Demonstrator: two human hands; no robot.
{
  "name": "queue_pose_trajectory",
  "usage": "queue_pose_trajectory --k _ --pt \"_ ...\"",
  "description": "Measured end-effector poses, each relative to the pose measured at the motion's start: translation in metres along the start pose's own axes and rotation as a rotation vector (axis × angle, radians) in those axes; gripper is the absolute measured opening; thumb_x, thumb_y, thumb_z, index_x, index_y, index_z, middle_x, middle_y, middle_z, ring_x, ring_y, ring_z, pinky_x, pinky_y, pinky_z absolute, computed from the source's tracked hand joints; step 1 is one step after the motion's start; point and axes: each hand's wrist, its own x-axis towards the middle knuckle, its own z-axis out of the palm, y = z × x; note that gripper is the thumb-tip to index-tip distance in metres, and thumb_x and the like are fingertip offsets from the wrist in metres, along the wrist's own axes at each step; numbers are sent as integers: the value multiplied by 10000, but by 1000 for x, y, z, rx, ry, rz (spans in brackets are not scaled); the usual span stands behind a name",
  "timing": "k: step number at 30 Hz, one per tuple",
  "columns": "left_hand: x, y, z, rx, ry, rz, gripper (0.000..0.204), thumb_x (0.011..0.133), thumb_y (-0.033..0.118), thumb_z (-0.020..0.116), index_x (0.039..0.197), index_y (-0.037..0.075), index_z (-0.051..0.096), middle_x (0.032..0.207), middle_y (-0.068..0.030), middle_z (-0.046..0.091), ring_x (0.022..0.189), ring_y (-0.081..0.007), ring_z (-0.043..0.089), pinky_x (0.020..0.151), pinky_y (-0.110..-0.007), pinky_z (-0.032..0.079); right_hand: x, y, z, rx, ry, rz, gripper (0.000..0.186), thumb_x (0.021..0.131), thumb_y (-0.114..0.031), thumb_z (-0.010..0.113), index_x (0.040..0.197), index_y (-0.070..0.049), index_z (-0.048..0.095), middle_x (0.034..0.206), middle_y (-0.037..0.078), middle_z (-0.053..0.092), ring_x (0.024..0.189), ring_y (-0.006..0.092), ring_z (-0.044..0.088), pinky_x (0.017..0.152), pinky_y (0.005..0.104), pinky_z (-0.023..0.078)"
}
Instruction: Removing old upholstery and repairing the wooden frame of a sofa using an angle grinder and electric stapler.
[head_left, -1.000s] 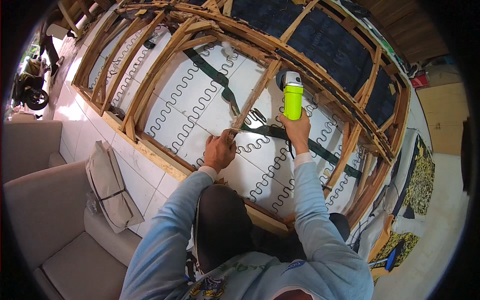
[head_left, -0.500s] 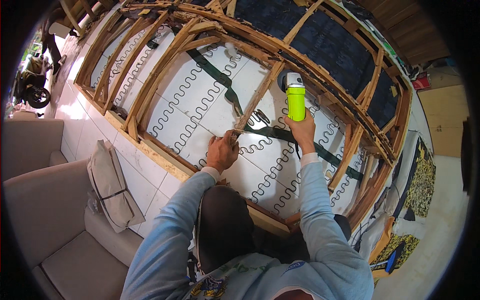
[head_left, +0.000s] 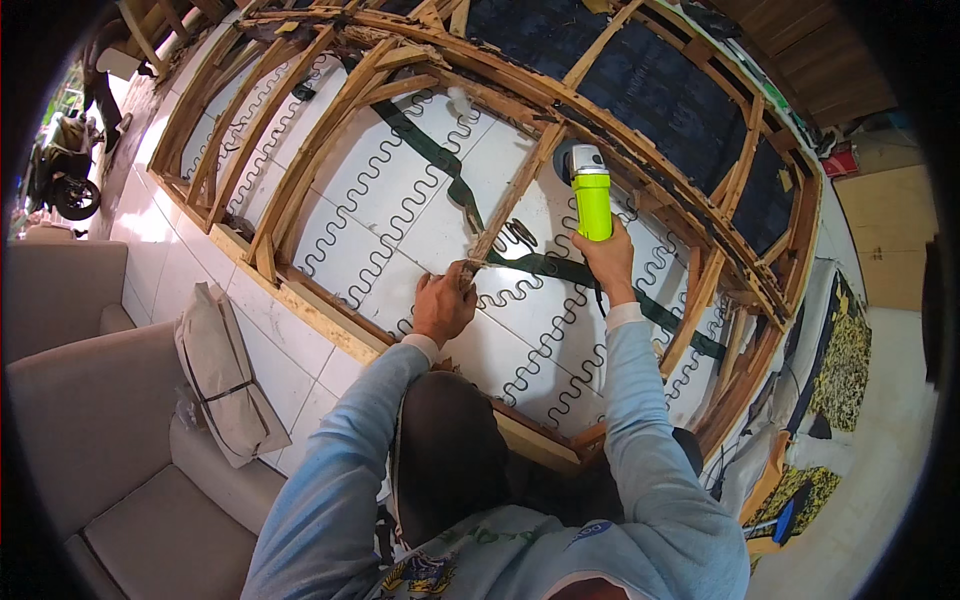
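My right hand (head_left: 608, 262) is wrapped round the lower end of a bright lime-green angle grinder (head_left: 592, 205). Its silver head (head_left: 586, 160) points away from me, beside the long curved rail of the wooden sofa frame (head_left: 470, 45). The disc is partly hidden by the head. My left hand (head_left: 444, 304) is closed on the near, splintered end of a wooden crossbar (head_left: 515, 197). Under the crossbar runs a dark green webbing strap (head_left: 420, 140), and wavy metal springs (head_left: 385, 245) stretch across the frame's opening.
Dark blue cloth (head_left: 640, 90) backs the far part of the frame. A grey armchair (head_left: 90, 400) stands at left, with a folded beige bundle (head_left: 228, 375) leaning on it. Torn speckled foam (head_left: 838, 370) lies at right. White tiles (head_left: 290, 390) form the floor.
My right hand and the angle grinder have shifted very slightly to the right. My left hand stays in place on the crossbar.
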Motion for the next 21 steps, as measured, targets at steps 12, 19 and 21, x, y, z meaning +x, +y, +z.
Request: queue_pose_trajectory --k 12,19,21 --pt "0 1 -2 40 -20 -22 435 911 233 643 1311 107 529 943 -179 738 980 -371 693 1064 -564 402 10 8 -10 -48 -11 -22 608 703 -325 878 1166 0 655 1049 198 750 961 338 734 864 403 562" --pt "2 3 -3 35 -48 -24 442 908 237 645 1311 100 528 917 -186 731 964 -379 692 1066 -555 405 14 9 -11 -85 -18 -11 620 697 -323 876 1186 -12 656 1056 188 752 960 330 735 872 405 563" --pt "4 3 -2 41 -63 -30 441 907 237 645 1309 99 528 913 -189 730 961 -380 692 1064 -556 406 6 5 -1 -55 9 -6 624 695 -322 877 1191 -14 656 1061 185 751 962 326 734 877 404 563"
